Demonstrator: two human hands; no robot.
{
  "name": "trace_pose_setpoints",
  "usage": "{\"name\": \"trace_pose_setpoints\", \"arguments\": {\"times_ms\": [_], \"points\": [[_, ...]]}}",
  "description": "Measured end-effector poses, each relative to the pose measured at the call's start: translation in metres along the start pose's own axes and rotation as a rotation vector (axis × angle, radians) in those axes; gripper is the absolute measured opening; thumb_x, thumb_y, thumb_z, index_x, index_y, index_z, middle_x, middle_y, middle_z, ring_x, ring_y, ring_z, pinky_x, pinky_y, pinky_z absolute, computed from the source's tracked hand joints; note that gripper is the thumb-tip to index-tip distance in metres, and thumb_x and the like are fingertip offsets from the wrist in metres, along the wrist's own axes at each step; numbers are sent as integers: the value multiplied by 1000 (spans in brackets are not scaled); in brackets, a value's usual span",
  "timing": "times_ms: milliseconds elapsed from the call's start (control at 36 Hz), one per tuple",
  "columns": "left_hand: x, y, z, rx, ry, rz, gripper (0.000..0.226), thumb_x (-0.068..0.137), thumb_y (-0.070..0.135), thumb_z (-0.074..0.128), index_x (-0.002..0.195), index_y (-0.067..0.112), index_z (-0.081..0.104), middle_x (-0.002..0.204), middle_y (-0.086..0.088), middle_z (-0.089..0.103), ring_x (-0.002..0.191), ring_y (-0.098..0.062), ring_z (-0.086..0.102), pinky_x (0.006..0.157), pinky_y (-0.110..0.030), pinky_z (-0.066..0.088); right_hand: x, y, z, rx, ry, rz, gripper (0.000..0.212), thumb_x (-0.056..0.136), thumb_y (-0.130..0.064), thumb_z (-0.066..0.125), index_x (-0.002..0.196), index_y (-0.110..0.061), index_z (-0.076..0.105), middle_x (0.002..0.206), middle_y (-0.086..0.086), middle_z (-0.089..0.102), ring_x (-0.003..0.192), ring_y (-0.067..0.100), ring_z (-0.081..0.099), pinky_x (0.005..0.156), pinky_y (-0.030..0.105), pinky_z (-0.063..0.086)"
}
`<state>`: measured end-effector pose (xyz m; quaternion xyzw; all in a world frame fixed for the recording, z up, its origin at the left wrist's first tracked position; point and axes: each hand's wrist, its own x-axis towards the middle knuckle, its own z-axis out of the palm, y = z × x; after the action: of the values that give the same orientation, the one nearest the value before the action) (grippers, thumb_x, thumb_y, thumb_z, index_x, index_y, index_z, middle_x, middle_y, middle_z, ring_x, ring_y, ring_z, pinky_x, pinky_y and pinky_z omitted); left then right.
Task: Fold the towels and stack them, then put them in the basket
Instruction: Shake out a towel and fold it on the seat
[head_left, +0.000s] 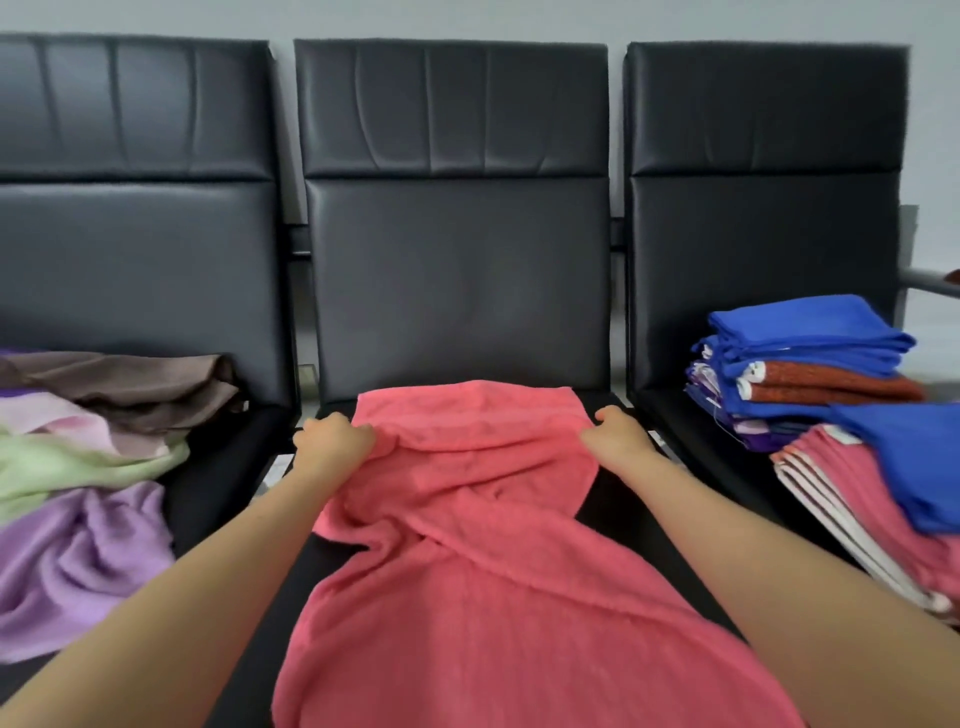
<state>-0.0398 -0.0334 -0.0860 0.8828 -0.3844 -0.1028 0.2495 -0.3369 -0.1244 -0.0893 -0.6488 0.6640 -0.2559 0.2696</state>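
Three black padded chairs stand in a row against a pale wall (924, 31). No basket is in view; the seats serve as the holding surfaces.

Left seat (218, 467): a loose heap of unfolded cloths, comprising a brown cloth (130, 382) at the back, a pale pink cloth (62, 418), a light green cloth (78, 462) and a lilac cloth (78, 561) nearest the camera.

Right seat (691, 431): a stack of folded towels (800, 374), blue on top, with rust-orange and purple layers beneath. In front of it lies a second folded pile (872, 493), pink and white, with a blue towel lying over its far right part.

Middle seat (602, 499): a coral-pink towel (467, 545) lies lengthwise, its far edge near the backrest (457, 270) and its near end running out of the bottom of the frame. It is rumpled, with diagonal creases across the middle.

Both forearms extend forward over the seat. The left hand (332, 436) grips the towel's left edge near its far end, fingers curled into the cloth. The right hand (618, 431) grips the right edge at the same level, fingers likewise curled. The towel spans between the two hands.
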Motion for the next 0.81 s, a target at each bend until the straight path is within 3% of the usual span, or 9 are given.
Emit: {"name": "trace_pose_setpoints", "arguments": {"times_ms": [111, 194, 278, 361, 500, 583, 667, 722, 806], "points": [[-52, -1, -21, -135, 31, 174, 48, 88, 36, 46, 126, 11, 60, 124, -23, 57, 117, -39, 51, 98, -38, 41, -37, -4, -13, -17, 35, -86, 34, 86, -17, 51, 117, -8, 59, 121, 14, 62, 110, 32, 58, 83, 33, 44], [-104, -3, -35, -288, -19, 340, 32, 93, 27, 51, 118, 14, 65, 115, -8, 65, 108, -26, 59, 88, -31, 45, -71, -12, -19, 118, 28, -198, 23, 88, -16, 52, 106, -12, 66, 112, 8, 66, 106, 28, 61, 89, 35, 48], [-155, -16, -42, -310, -138, 528, 15, 95, 20, 55, 101, 19, 69, 94, 7, 67, 91, -16, 61, 84, -32, 48, -112, -12, -20, 262, -84, -336, 17, 92, -15, 54, 82, -25, 64, 86, 1, 68, 80, 20, 64, 77, 36, 53], [-182, -21, -46, -231, -249, 669, 16, 94, 27, 57, 94, 21, 72, 90, 10, 68, 84, -6, 59, 83, -25, 45, -148, -5, -29, 110, -238, -522, 19, 93, -13, 56, 81, -26, 65, 73, -10, 64, 63, 3, 58, 65, 21, 48], [-219, -31, -37, -61, -262, 866, 19, 93, 35, 58, 92, 19, 70, 85, 10, 61, 76, -5, 51, 74, -26, 41, -195, 4, -50, -138, -421, -669, 14, 94, -17, 58, 90, -27, 68, 68, -15, 63, 61, -4, 55, 64, 12, 42], [-226, -46, -30, 75, -317, 916, 52, 75, 69, 45, 92, 26, 67, 85, 12, 59, 78, -1, 50, 75, -22, 40, -205, 12, -56, -262, -450, -704, 12, 94, -20, 59, 96, -22, 70, 73, -15, 61, 66, -1, 55, 71, 20, 43], [-228, -59, -23, 214, -297, 983, 69, 62, 82, 39, 99, 29, 62, 91, 11, 54, 88, -6, 50, 82, -24, 40, -211, 25, -61, -385, -459, -745, 10, 92, -28, 63, 95, -20, 69, 74, -17, 57, 67, -1, 51, 71, 23, 40], [-229, -64, -20, 238, -291, 1030, 66, 64, 79, 38, 96, 25, 60, 90, 11, 50, 87, -10, 48, 81, -26, 41, -212, 35, -63, -432, -468, -744, 13, 86, -39, 68, 87, -28, 61, 73, -15, 55, 68, 0, 51, 69, 23, 41], [-231, -65, -15, 140, -312, 1057, 37, 78, 62, 52, 78, 25, 52, 76, 18, 42, 75, -11, 46, 71, -28, 40, -212, 53, -67, -493, -508, -747, 33, 73, -53, 75, 87, -38, 50, 89, -16, 54, 81, 2, 52, 78, 26, 48]]}}
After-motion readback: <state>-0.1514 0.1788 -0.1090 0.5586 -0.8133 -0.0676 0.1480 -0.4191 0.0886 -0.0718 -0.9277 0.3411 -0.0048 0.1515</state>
